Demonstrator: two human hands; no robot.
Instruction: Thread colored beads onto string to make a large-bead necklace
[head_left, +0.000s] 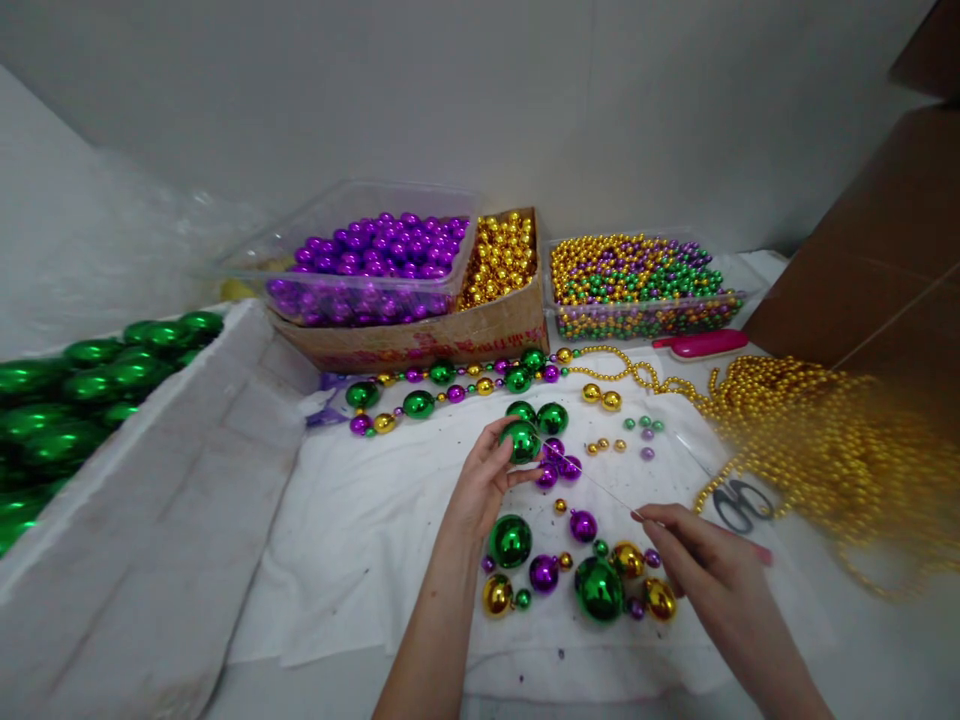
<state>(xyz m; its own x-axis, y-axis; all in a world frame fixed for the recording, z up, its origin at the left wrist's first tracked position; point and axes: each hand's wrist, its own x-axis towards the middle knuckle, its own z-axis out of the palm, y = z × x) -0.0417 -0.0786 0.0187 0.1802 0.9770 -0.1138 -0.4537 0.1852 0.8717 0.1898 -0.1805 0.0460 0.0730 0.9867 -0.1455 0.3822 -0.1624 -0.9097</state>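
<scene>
My left hand (491,465) is closed on a shiny green ball bead (520,442), held above the white cloth. A thin pale thread (589,480) runs taut from this bead to my right hand (686,550), whose thumb and forefinger pinch its end. Two more green balls (553,418) and several purple balls (571,468) lie just behind my left hand. Nearer to me, a curved row of beads lies between the hands, with a large green ball (599,589), a gold ball (497,595) and a purple ball (544,573).
Behind stand a clear tub (360,300) of purple balls, a carton (420,340) with gold balls and a tub (645,322) of small mixed beads. A finished-looking bead strand (456,394) lies before them. Gold bead strings (795,430), scissors (742,505) and a white box (172,510) flank the cloth.
</scene>
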